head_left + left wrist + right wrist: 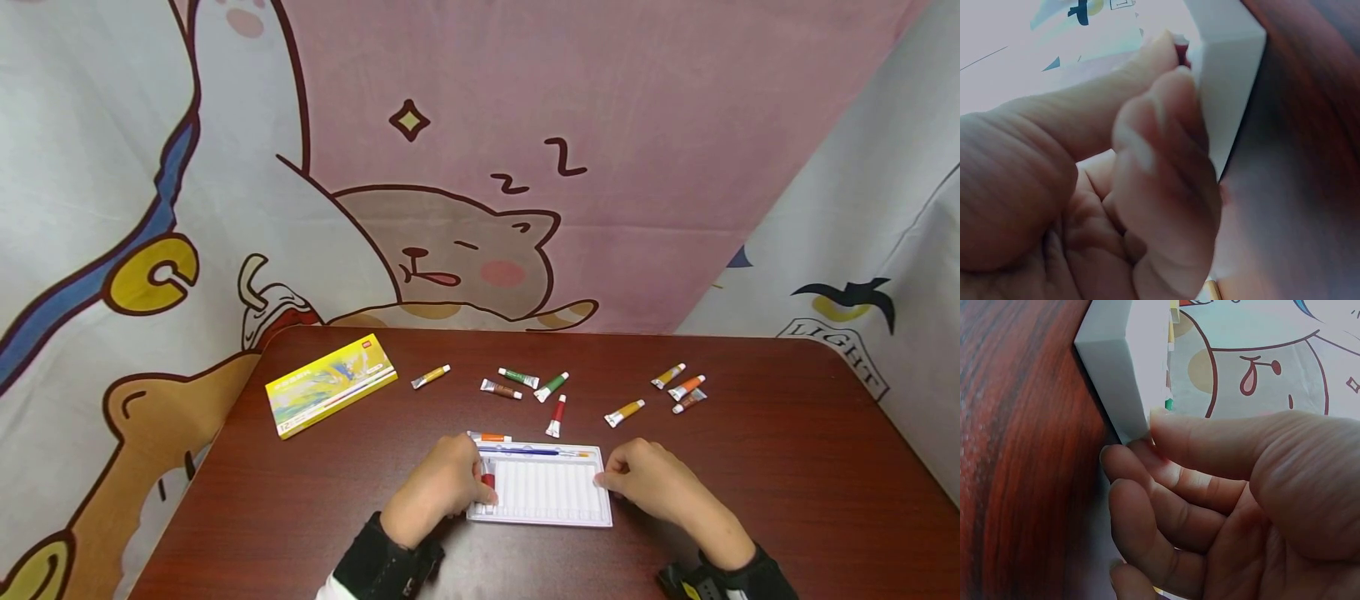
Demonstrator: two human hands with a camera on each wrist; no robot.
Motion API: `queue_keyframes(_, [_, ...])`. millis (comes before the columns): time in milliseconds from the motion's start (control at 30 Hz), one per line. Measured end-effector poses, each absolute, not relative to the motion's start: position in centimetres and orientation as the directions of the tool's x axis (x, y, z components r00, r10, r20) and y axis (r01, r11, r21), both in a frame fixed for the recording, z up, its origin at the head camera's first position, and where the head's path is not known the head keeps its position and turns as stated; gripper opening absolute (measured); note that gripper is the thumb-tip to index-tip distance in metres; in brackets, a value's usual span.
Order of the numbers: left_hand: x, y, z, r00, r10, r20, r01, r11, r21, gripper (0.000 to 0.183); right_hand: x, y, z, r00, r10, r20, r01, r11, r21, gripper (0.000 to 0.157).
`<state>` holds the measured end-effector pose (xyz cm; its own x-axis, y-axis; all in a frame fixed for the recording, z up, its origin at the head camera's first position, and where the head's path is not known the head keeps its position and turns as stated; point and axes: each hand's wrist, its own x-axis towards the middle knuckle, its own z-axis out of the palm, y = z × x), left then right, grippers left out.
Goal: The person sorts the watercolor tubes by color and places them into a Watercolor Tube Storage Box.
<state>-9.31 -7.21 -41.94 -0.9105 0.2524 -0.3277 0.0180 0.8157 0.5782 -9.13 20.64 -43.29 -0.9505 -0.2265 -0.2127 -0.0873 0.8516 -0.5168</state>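
Note:
A white plastic paint tray (551,517) with ridged slots lies on the table; its side wall (1229,87) fills part of the left wrist view. At its left end my left hand (442,479) pinches a small red paint tube (489,481) that lies in the end slot; fingers partly hide it. On the opposite side my right hand (652,479) grips the tray's right edge, thumb on the rim and fingers along the outer wall (1104,369). A blue-handled paintbrush (525,452) lies in the tray's far groove. Just behind the tray is an orange paint tube (491,437).
A yellow paint box (330,385) lies at the far left, with a yellow tube (431,377) to its right. Behind the tray are green tubes (519,378), a brown tube (501,389) and another red tube (556,416). Several yellow, orange and brown tubes (687,387) lie farther right.

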Motion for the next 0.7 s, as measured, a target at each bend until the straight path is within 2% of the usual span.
queue_keyframes(433, [-9.35,-7.11,-42.14,-0.918,0.247,-0.312,0.029,0.824,0.566,0.037,-9.08,20.59,-43.28,-0.951,-0.230,-0.208,-0.092,0.849,-0.520,0.029])
queue_keyframes(700, [-9.52,-7.51,-42.41,-0.905,0.274,-0.326,0.020,0.792,0.610,0.037,-9.08,20.61,-43.33,-0.949,-0.238,-0.205,-0.100,0.847,-0.521,0.030])
